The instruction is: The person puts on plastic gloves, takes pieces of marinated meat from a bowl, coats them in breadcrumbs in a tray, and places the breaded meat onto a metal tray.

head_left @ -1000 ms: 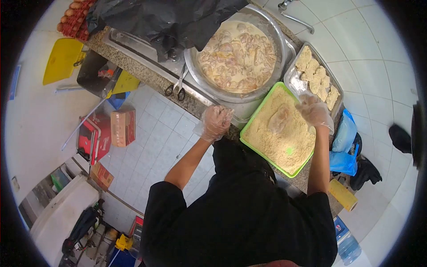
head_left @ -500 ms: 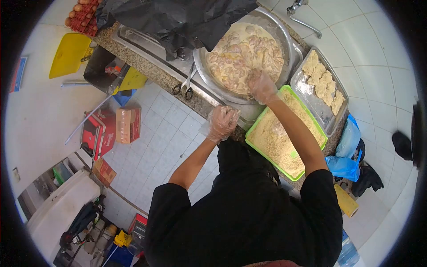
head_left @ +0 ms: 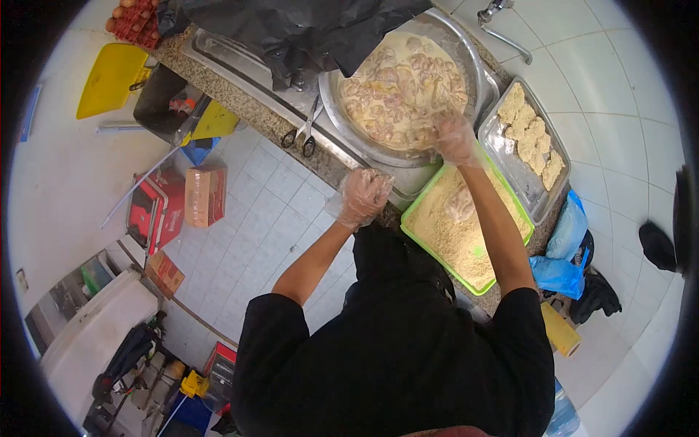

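Observation:
A large metal bowl (head_left: pixel 329 109) holds raw chicken pieces (head_left: pixel 393 84) in pale, creamy batter. My right hand (head_left: pixel 456 137), in a clear plastic glove, is at the bowl's lower right rim with its fingers curled at the batter; what they grip, if anything, is hidden. Below that forearm lies a green tray (head_left: pixel 437 256) of pale crumbs (head_left: pixel 444 222), with one piece of chicken (head_left: pixel 460 204) on the crumbs. My left hand (head_left: pixel 365 197), also gloved and dusted with crumbs, is curled closed by the counter's front edge. Nothing can be made out inside it.
Right of the bowl, a metal tray (head_left: pixel 539 200) carries several coated pieces (head_left: pixel 528 127). Scissors (head_left: pixel 309 135) lie left of the bowl, below a black plastic sheet (head_left: pixel 291 33). A faucet (head_left: pixel 510 42) projects from the wall. Blue bags (head_left: pixel 568 233) sit beyond the trays. Boxes (head_left: pixel 205 195) stand on the floor.
My right hand has shifted right, from over the batter to the bowl's rim. More of the piece in the crumbs shows. My left hand stays closed at nearly the same spot.

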Demonstrator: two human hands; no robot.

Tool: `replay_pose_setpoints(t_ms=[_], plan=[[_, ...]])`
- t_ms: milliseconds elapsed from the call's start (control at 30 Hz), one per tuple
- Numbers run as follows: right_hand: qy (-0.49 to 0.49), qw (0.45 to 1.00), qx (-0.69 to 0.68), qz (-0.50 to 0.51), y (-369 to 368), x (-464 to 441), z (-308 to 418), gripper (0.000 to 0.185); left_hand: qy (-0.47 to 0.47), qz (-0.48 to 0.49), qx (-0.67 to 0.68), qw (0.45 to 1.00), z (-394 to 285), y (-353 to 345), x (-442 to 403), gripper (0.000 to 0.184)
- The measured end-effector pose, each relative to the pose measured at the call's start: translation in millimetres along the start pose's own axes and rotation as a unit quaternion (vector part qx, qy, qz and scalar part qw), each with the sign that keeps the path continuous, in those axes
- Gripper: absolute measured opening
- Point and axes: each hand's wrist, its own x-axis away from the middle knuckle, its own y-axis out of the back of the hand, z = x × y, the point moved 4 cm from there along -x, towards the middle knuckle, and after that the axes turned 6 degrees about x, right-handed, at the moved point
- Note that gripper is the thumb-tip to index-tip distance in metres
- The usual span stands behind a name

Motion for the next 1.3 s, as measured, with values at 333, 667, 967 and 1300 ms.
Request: replay_pose_setpoints(t_ms=[333, 667, 967, 1300], plan=[[-0.153, 0.922, -0.317, -0.163, 112, 46, -23, 0.030, -0.002, 0.006, -0.014, 1.000, -3, 2, 0, 0.024], [-0.399, 0.797, -0.454, -0.020, 149, 191, -69, 0.031, -0.027, 0.028, -0.033, 0.999, 3, -5, 2, 0.018], [-0.528, 0.815, -0.164, 0.171, 94, 278, -96, 0.040, -0.025, 0.008, -0.047, 0.999, -1, -3, -1, 0.016], [-0.477, 0.836, -0.263, 0.062, 145, 193, -63, 0.039, -0.030, 0.018, -0.053, 0.998, -4, -2, -4, 0.017]])
